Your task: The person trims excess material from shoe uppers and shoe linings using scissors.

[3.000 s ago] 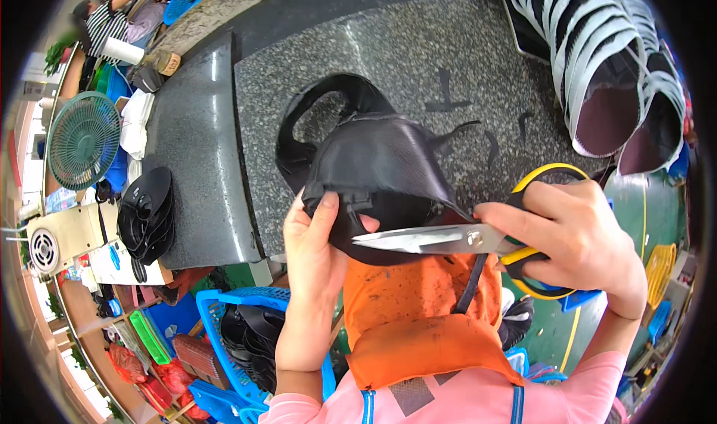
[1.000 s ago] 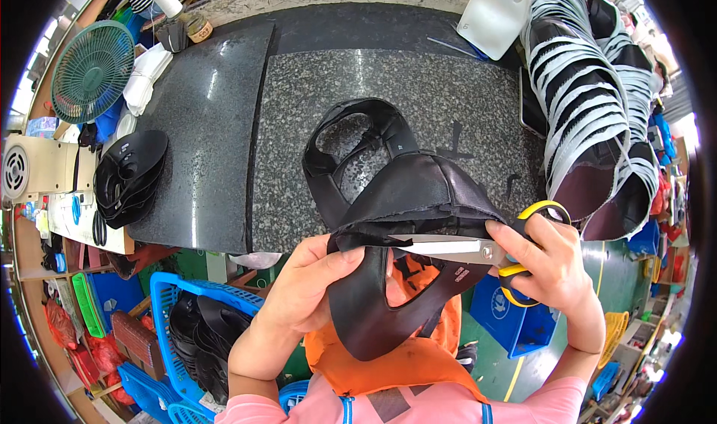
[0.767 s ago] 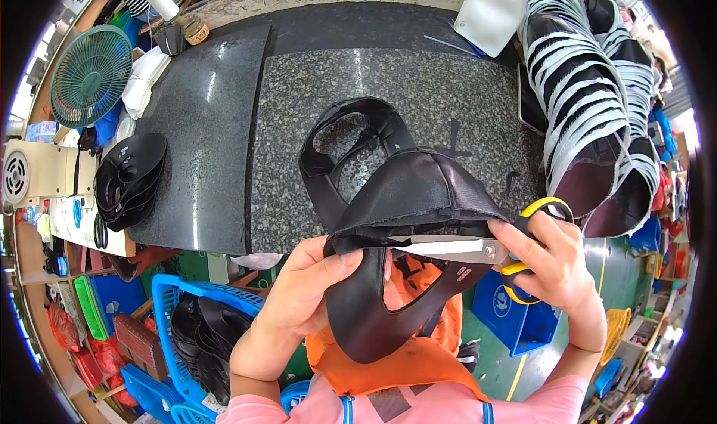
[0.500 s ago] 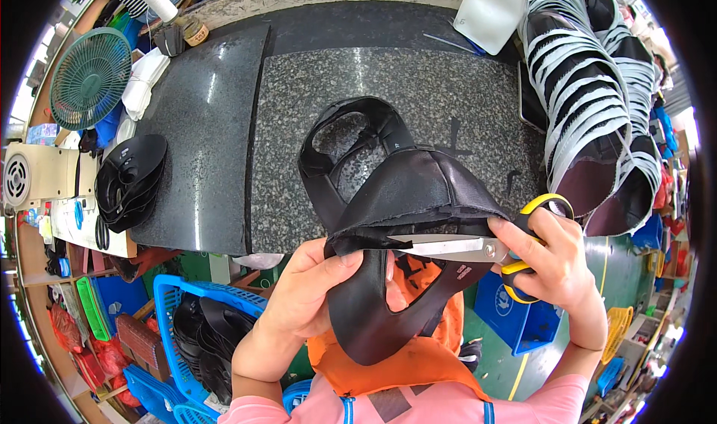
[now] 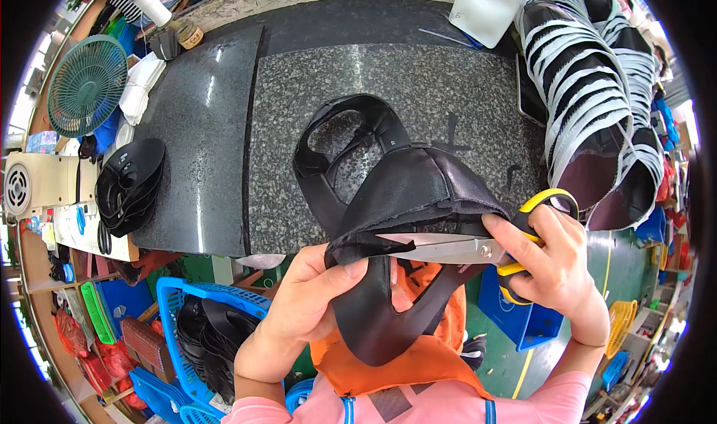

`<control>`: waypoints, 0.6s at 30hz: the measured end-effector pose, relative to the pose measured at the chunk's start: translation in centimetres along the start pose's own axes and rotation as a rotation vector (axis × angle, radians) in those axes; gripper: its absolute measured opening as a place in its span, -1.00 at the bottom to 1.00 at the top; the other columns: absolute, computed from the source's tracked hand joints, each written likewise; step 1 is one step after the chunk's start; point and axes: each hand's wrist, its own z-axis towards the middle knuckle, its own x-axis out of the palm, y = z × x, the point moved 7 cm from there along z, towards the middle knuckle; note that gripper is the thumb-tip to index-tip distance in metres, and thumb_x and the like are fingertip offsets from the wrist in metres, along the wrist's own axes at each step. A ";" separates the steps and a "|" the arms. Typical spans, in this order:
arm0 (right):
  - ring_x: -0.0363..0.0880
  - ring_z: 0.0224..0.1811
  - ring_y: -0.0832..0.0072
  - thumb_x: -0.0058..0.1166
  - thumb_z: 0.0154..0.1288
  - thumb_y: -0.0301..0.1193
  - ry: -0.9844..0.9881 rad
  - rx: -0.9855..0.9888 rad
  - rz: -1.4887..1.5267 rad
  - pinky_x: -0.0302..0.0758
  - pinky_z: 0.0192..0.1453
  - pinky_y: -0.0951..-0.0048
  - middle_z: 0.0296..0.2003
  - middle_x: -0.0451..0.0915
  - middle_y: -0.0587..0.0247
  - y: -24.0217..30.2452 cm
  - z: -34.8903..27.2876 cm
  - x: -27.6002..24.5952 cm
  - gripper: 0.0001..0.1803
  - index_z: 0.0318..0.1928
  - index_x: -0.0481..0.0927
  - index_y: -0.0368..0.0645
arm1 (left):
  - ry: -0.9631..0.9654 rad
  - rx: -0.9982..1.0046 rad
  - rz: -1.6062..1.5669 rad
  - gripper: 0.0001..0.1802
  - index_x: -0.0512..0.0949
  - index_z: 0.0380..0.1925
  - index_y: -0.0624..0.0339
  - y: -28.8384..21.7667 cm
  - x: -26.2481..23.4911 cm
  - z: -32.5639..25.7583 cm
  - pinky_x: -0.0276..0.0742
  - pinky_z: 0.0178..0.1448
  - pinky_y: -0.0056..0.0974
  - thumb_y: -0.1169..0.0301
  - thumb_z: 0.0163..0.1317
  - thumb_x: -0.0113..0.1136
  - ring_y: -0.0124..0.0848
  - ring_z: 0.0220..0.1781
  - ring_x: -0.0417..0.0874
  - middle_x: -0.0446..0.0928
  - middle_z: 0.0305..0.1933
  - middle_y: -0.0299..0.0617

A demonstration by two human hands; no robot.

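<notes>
A black leather shoe upper (image 5: 418,177) hangs near the table's front edge, its raw edge turned toward me. My left hand (image 5: 310,289) is closed on its left edge, the thumb pressed on top of the leather. My right hand (image 5: 549,256) grips scissors (image 5: 455,251) with yellow-and-black handles, fingers in the loops and the index finger along the upper's edge. The scissor blades point left just under that edge, parted slightly, with a narrow black strip across them close to my left thumb. Behind, another looped black leather piece (image 5: 310,162) rests on the table and meets the upper.
The speckled stone slab (image 5: 299,80) lies on the table before me. Stacked uppers with pale edges (image 5: 575,103) stand at right, beside a white plastic container (image 5: 485,9). Black pieces (image 5: 131,181) and a green fan (image 5: 88,86) are left; a blue basket (image 5: 172,334) sits below.
The scissors have moved slightly left along the upper's edge, and their blades look a little wider apart. A black strip now lies across the blades. Both hands keep their hold.
</notes>
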 end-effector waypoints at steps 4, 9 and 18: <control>0.25 -0.59 0.37 0.22 -0.50 -0.38 0.016 0.003 0.038 0.19 -0.54 0.33 -0.54 0.15 0.29 -0.1 0.1 0.4 -0.22 0.01 0.64 -0.17 | 0.002 -0.015 0.054 -0.65 0.47 0.11 0.46 0.2 0.1 0.2 0.60 0.10 -0.12 0.44 0.45 -0.04 -0.17 -0.06 0.70 0.63 -0.14 0.08; 0.25 -0.65 0.51 0.29 -0.34 -0.33 0.012 -0.022 -0.020 0.23 -0.60 0.43 -0.53 0.12 0.38 0.1 0.1 0.4 -0.26 0.08 0.65 0.01 | 0.019 0.008 0.167 -0.62 0.43 0.18 0.46 0.0 0.4 0.1 0.56 0.15 -0.13 0.47 0.45 -0.04 -0.20 -0.03 0.68 0.62 -0.11 0.02; 0.13 -0.66 0.51 0.31 -0.38 -0.29 -0.127 -0.153 -0.085 0.07 -0.61 0.42 -0.57 0.07 0.40 -0.1 0.7 0.1 -0.35 -0.04 0.71 -0.02 | 0.025 -0.056 0.297 -0.62 0.40 0.22 0.44 0.8 0.7 0.3 0.56 0.13 -0.22 0.45 0.49 -0.07 -0.28 -0.04 0.70 0.66 -0.12 -0.02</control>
